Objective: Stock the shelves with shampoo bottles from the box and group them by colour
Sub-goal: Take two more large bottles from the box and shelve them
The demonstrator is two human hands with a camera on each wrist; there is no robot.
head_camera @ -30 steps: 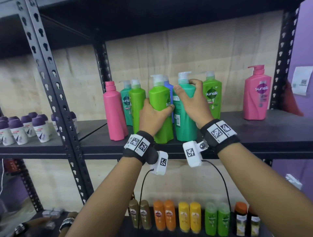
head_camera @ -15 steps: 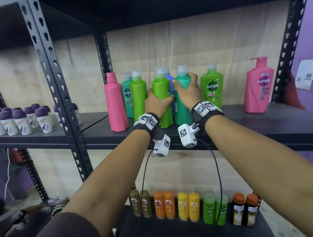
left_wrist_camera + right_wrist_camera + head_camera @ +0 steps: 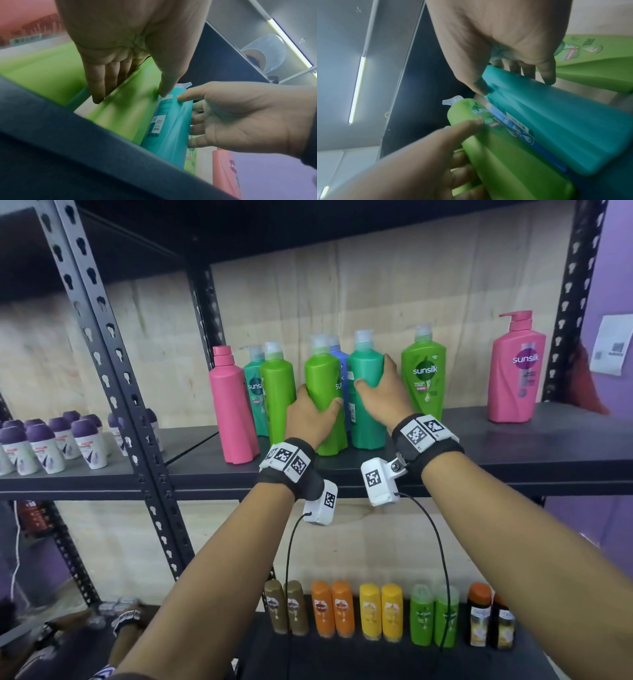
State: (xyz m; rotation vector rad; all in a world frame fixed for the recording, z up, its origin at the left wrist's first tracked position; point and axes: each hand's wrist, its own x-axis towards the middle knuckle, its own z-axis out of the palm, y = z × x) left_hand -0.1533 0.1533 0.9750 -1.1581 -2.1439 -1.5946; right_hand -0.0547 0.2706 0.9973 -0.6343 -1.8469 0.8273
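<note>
On the dark metal shelf (image 3: 513,446) the left hand (image 3: 310,419) wraps its fingers and thumb round a lime-green Sunsilk bottle (image 3: 323,392), and the right hand (image 3: 383,398) grips a teal shampoo bottle (image 3: 364,405) touching it at 3 o'clock. A blue bottle (image 3: 337,354) stands behind the gap between them. At 9 o'clock of the held pair stand another lime-green bottle (image 3: 277,395), a second teal bottle (image 3: 253,392) and a capless pink bottle (image 3: 231,409); at 3 o'clock, a green Sunsilk pump bottle (image 3: 424,371), then a pink Sunsilk pump bottle (image 3: 517,371) well apart.

blue bottle (image 3: 337,371) mostly hidden behind others
</note>
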